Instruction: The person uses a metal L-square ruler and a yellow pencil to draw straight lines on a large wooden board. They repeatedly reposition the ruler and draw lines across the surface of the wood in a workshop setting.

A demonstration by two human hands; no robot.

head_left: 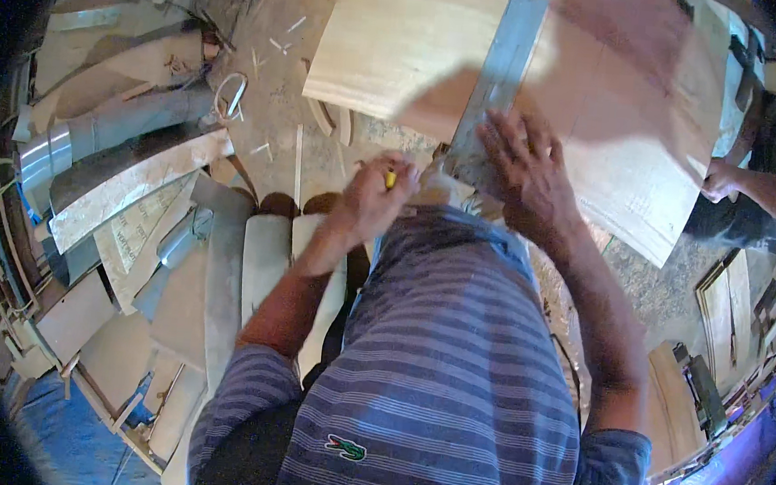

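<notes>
A broad pale wooden board (403, 52) lies tilted in front of me, with a wide flat metal straightedge (508, 51) laid across it. My right hand (535, 167) rests near the straightedge's close end, fingers spread and stretched out, slightly blurred. To the left, just off the board's near edge, my left hand (378, 192) is closed round a small yellow thing (390, 180). Only a short yellow end of it shows, so its kind is unclear. Shadows fall over the middle and right of the board.
At the right, another person's hand (723, 180) touches the board's edge. Curved wooden pieces (142, 187) and a grey tube (114, 130) are piled at the left. Several wood pieces (725, 301) lean at the right. Thin offcuts (280, 47) litter the ground.
</notes>
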